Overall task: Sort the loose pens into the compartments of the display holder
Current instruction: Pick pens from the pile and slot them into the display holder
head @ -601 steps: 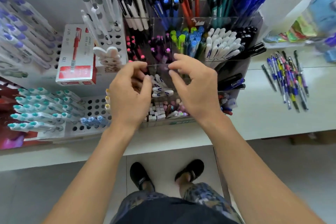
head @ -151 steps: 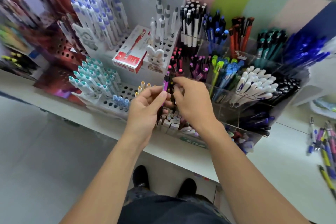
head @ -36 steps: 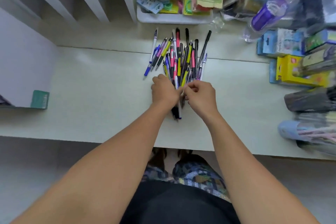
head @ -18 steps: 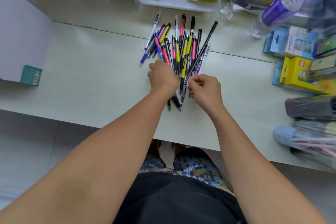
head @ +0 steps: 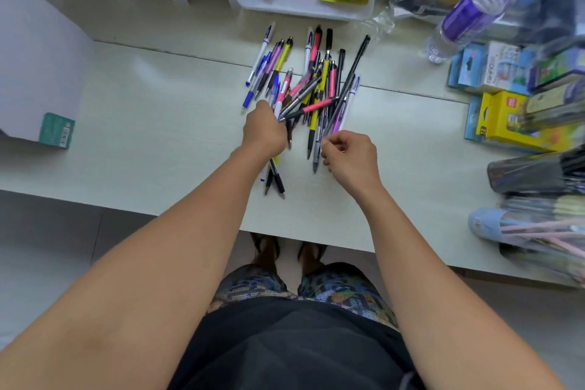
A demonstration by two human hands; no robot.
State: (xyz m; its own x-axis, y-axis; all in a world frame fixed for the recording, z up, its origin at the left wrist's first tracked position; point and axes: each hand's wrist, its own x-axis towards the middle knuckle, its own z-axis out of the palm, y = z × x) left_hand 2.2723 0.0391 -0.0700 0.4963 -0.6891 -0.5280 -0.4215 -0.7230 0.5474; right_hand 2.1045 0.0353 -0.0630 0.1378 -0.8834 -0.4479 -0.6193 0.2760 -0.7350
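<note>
A person's left hand is closed around a bunch of pens, their tips jutting out below the fist toward the front edge of the tabletop, while the right hand, just beside it, pinches the lower end of a purple pen between thumb and fingertips. Both hands work at the near end of a heap of loose pens fanned across the middle of the tabletop, barrels in yellow, pink, blue, black and white crossing one another, the farthest tips lying past a seam in the tabletop, short of its back edge. A white-and-blue pen lies at the heap's left flank, a long black pen slants along its right. Behind the heap, at the back edge, a white tray holds packaged goods. A clear plastic bottle with a purple label lies toward the back right corner, with blue and yellow boxes stacked along the right edge and bundled stationery in clear wrap nearer the front right. A white panel with a green label stands at the left edge. The display holder itself is out of frame. Below the front edge, the person's patterned shorts and sandalled feet show.
</note>
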